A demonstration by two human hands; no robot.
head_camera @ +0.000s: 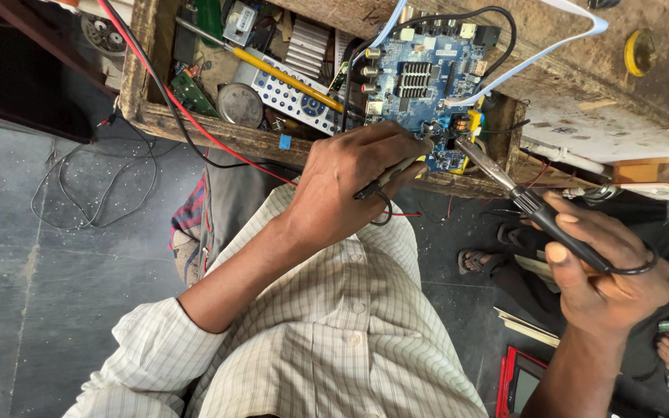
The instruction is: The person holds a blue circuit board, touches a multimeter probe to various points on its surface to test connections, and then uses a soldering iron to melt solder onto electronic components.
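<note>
The left hand (346, 186) was pinched around a thin probe (396, 174) and the right hand (609, 275) gripped a soldering iron (505, 182), its long axis running toward 10 o'clock, both tips meeting at the blue circuit board (420, 77), left hand closer.

Circuit board (427, 85): blue w/ silver heat sink, yellow parts at edge. Screwdriver (276, 71): yellow shaft. Remote (296, 99): white w/ blue buttons. Wires: red (195, 124) & black (152, 73); ribbon cable (559, 42) white. Shirt (334, 333): cream w/ thin dark check. Soldering iron (559, 224): black handle, silver tip. Table (218, 135): worn brown wood. Floor (40, 271): dark grey, speckled.
</note>
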